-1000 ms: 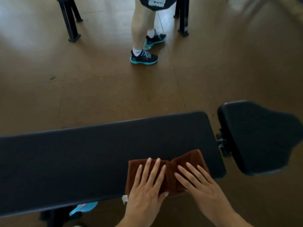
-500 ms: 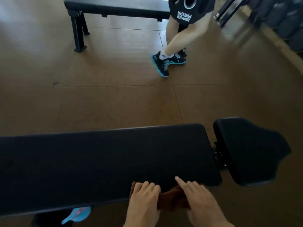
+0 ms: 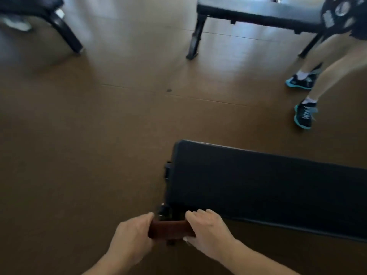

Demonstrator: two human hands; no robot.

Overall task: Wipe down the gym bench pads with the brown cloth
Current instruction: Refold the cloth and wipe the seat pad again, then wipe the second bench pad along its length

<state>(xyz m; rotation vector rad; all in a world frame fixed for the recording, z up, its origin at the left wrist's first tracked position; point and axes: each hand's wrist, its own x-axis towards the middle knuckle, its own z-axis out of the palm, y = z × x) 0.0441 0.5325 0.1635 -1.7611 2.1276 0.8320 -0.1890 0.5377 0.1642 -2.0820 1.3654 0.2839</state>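
The brown cloth (image 3: 171, 231) is folded into a narrow strip and held off the pad, just below the near left corner of the black bench pad (image 3: 258, 187). My left hand (image 3: 133, 237) grips its left end and my right hand (image 3: 206, 233) grips its right end. The long pad runs out to the right edge of the view. Its left end and a black frame bracket (image 3: 167, 172) show beside the cloth. The other, shorter pad is out of view.
Another black bench (image 3: 256, 10) stands at the back right on the brown floor. A person in black and teal shoes (image 3: 302, 116) steps at the right, carrying a black weight plate (image 3: 341, 10). More black equipment legs (image 3: 65, 34) stand at the back left.
My hands went from pressing the spread cloth flat on the pad to gripping it bunched at the pad's near edge. The view has swung left to the pad's other end. The person walked right.
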